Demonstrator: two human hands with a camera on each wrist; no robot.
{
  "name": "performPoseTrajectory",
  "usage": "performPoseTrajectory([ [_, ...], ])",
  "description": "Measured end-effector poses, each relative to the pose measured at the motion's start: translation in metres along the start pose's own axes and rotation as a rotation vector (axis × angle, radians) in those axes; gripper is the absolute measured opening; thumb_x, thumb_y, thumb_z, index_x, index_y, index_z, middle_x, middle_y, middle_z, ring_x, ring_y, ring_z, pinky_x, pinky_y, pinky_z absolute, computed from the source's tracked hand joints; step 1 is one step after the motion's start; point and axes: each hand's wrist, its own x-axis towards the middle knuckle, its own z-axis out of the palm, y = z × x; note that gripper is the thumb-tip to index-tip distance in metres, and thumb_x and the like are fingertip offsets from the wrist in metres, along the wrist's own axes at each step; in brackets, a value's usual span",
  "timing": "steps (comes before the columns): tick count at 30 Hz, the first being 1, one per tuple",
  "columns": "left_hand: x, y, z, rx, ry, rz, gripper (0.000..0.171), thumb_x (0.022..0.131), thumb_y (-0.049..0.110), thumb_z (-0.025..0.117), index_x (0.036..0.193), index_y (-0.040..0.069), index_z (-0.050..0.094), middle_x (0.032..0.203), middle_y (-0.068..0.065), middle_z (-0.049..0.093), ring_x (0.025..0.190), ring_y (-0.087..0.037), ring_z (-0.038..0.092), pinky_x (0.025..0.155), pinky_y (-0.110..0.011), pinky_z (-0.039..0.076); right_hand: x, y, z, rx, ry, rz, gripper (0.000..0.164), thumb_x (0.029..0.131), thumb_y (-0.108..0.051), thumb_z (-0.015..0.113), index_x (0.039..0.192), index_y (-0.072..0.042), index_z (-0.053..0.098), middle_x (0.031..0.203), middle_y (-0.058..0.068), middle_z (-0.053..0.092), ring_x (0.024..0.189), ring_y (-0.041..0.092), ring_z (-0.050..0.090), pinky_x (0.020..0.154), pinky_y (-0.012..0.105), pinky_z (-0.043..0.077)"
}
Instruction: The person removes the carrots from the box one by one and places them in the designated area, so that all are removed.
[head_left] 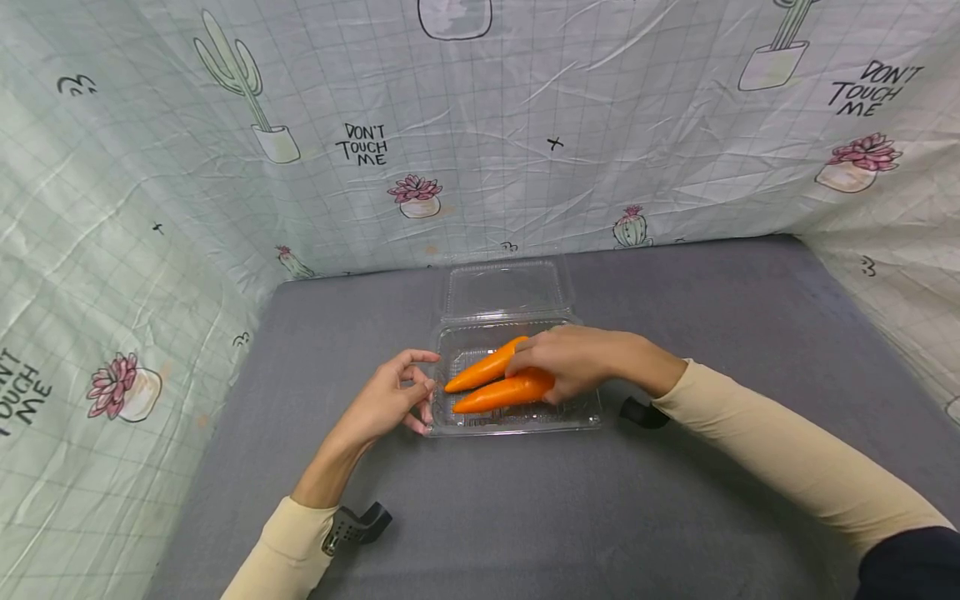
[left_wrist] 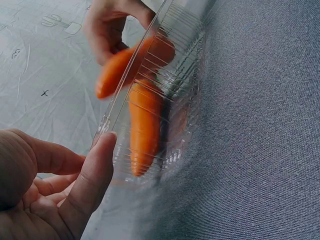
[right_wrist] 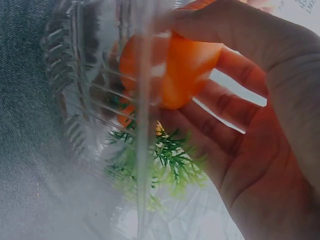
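A clear plastic clamshell box (head_left: 517,429) lies on the grey surface, its hinged lid (head_left: 506,287) folded back. My left hand (head_left: 393,396) pinches the box's left rim between thumb and fingers. Over the box, my right hand (head_left: 573,358) grips the thick end of the nearer orange carrot (head_left: 498,394), which looks raised off the base in the left wrist view. Behind it, the other carrot (head_left: 480,369) lies in the box, its thick end hidden by the right hand. Feathery green leaves (right_wrist: 172,155) show below the held carrot in the right wrist view.
Grey cloth (head_left: 487,508) covers the work surface. A printed curtain (head_left: 480,142) with cactus drawings rises behind and along both sides. Dark straps (head_left: 360,523) sit at both wrists.
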Motion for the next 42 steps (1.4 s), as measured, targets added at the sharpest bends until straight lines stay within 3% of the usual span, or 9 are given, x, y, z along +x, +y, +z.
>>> performPoseTrajectory([
  [2, 0.0, 0.0, 0.0, 0.003, 0.002, -0.001, 0.044, 0.102, -0.001, 0.055, 0.145, 0.002, 0.045, 0.087, -0.018, 0.056, 0.059, -0.025, 0.065, 0.057, -0.057, 0.062, -0.002, 0.0, -0.002, 0.023, 0.022, -0.006, 0.055, 0.079, -0.016, 0.082, 0.131, -0.021, 0.065, 0.132, -0.004, 0.062, 0.103, 0.015, 0.061, 0.087, 0.034, 0.055],
  [10, 0.001, -0.001, 0.0, 0.003, 0.004, -0.005, 0.045, 0.102, -0.001, 0.055, 0.145, 0.002, 0.044, 0.086, -0.017, 0.056, 0.059, -0.025, 0.064, 0.055, -0.054, 0.063, -0.01, 0.002, -0.011, 0.095, 0.114, -0.05, 0.05, 0.081, -0.019, 0.081, 0.128, -0.019, 0.064, 0.12, -0.008, 0.063, 0.095, 0.01, 0.057, 0.083, 0.03, 0.052],
  [16, 0.0, 0.0, 0.0, -0.006, 0.001, -0.013, 0.045, 0.102, -0.001, 0.054, 0.146, 0.003, 0.044, 0.086, -0.017, 0.056, 0.06, -0.026, 0.064, 0.054, -0.052, 0.063, -0.014, 0.003, -0.016, 0.171, 0.176, -0.087, 0.05, 0.081, -0.018, 0.082, 0.126, -0.018, 0.063, 0.118, -0.01, 0.064, 0.094, 0.008, 0.06, 0.085, 0.031, 0.057],
  [23, 0.0, 0.002, 0.0, 0.005, 0.0, -0.015, 0.044, 0.102, 0.0, 0.055, 0.145, 0.004, 0.045, 0.086, -0.017, 0.057, 0.06, -0.025, 0.065, 0.054, -0.051, 0.064, -0.019, 0.007, -0.02, 0.289, 0.197, -0.109, 0.048, 0.084, -0.017, 0.081, 0.127, -0.023, 0.06, 0.117, -0.013, 0.063, 0.101, 0.007, 0.065, 0.091, 0.031, 0.06],
  [29, 0.001, 0.0, -0.001, -0.001, -0.006, -0.007, 0.044, 0.102, -0.001, 0.055, 0.144, 0.002, 0.044, 0.086, -0.018, 0.056, 0.06, -0.025, 0.064, 0.054, -0.049, 0.064, -0.025, 0.009, -0.026, 0.405, 0.227, -0.135, 0.05, 0.086, -0.014, 0.082, 0.13, -0.017, 0.06, 0.119, -0.006, 0.065, 0.102, 0.009, 0.066, 0.092, 0.029, 0.06],
  [42, 0.0, 0.0, 0.0, -0.006, 0.0, -0.004, 0.044, 0.102, 0.0, 0.055, 0.145, 0.005, 0.045, 0.087, -0.016, 0.057, 0.06, -0.025, 0.064, 0.055, -0.05, 0.064, -0.036, 0.016, -0.029, 0.507, 0.295, -0.101, 0.05, 0.086, -0.021, 0.083, 0.131, -0.019, 0.06, 0.12, -0.006, 0.067, 0.105, 0.011, 0.067, 0.093, 0.029, 0.061],
])
